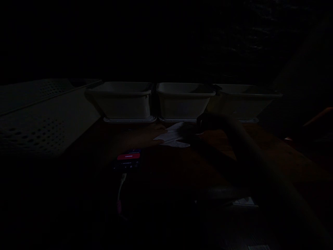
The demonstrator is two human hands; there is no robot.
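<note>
The view is very dark. A pale, thin piece of cloth or paper (173, 137) with pointed ends lies on the brown wooden table, and its exact kind cannot be made out. My left hand (153, 133) reaches in from the left, fingers stretched out against the pale piece's left edge. From the right comes my right hand (209, 122), bent down over the right end of the same piece. Deep shadow hides its fingers, so its grip does not show.
Three pale tubs, left (127, 102), middle (184, 104) and right (239, 104), line the back. A perforated white basket (78, 111) stands at left. A lit phone (128, 161) with a white cable (120, 189) lies near my left forearm. Something dimly lit (318, 117) shows far right.
</note>
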